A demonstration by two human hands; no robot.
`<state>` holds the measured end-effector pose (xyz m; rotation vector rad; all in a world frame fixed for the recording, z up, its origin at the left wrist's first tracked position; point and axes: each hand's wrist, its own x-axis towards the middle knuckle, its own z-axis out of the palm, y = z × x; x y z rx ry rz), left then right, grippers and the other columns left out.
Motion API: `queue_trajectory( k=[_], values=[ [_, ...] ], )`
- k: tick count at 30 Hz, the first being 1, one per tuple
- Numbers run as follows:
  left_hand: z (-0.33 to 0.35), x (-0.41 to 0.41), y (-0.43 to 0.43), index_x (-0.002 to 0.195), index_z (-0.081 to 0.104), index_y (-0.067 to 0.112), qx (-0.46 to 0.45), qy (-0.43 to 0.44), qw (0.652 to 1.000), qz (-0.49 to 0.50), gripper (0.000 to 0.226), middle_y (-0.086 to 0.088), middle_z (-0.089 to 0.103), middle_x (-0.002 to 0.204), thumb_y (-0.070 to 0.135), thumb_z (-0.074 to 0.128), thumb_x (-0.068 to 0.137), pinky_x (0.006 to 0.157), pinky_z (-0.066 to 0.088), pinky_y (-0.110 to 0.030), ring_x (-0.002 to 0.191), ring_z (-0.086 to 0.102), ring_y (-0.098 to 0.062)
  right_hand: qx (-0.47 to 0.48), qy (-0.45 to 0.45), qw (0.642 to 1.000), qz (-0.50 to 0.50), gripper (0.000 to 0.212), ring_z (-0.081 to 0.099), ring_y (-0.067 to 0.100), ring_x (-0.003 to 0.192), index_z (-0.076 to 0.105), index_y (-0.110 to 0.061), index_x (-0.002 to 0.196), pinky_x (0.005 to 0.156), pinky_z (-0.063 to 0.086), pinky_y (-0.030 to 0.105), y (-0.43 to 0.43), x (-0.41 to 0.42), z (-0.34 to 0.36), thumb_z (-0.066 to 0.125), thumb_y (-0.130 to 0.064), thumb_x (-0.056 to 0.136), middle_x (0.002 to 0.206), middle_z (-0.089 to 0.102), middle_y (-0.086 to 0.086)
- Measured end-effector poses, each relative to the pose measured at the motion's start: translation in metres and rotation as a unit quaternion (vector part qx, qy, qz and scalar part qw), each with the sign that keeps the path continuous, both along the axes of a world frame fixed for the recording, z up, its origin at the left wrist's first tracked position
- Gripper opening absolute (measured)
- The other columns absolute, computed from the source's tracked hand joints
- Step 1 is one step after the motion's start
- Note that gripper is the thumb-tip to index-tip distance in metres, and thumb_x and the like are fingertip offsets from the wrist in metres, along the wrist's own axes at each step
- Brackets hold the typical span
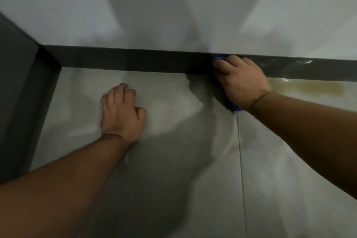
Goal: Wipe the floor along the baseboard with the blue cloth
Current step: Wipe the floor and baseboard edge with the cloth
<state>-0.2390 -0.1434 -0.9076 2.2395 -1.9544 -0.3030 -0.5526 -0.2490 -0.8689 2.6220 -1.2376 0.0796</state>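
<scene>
The right hand presses a blue cloth against the dark baseboard where it meets the grey floor; only the cloth's edges show around the hand. The left hand rests loosely curled on the floor. A yellowish stain lies beside the baseboard, right of the cloth.
</scene>
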Motion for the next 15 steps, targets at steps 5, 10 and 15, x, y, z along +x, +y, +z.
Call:
queue_trajectory(
  k=[5, 10, 15],
  values=[
    [0.006, -0.055, -0.005, 0.138, 0.057, 0.009, -0.001, 0.057, 0.994, -0.094, 0.066, -0.018, 0.046, 0.154, 0.04, 0.04, 0.083, 0.123, 0.028, -0.056, 0.142, 0.042, -0.039, 0.02, -0.118, 0.986, -0.112, 0.034, 0.059, 0.044, 0.095, 0.064, -0.011, 0.132, 0.082, 0.048, 0.043, 0.006, 0.021, -0.002, 0.05, -0.022, 0.103, 0.116, 0.064, 0.018],
    [-0.002, -0.082, -0.009, 0.138, 0.057, 0.011, 0.017, 0.049, 0.995, -0.081, 0.069, -0.015, 0.047, 0.153, 0.044, 0.044, 0.079, 0.121, 0.027, -0.058, 0.142, 0.041, -0.038, 0.013, 0.023, 0.999, 0.034, 0.043, 0.057, 0.035, 0.108, 0.069, -0.008, 0.127, 0.082, 0.044, 0.043, -0.002, 0.047, -0.013, 0.04, -0.021, 0.099, 0.135, 0.061, 0.008],
    [-0.008, -0.082, -0.01, 0.135, 0.058, 0.011, -0.002, 0.045, 0.995, -0.086, 0.066, -0.014, 0.047, 0.152, 0.045, 0.047, 0.08, 0.122, 0.026, -0.059, 0.143, 0.041, -0.037, 0.014, 0.042, 0.998, 0.04, 0.043, 0.062, 0.034, 0.098, 0.076, -0.006, 0.115, 0.075, 0.048, 0.04, -0.006, 0.018, -0.016, 0.04, -0.019, 0.094, 0.124, 0.069, 0.007]
  ],
)
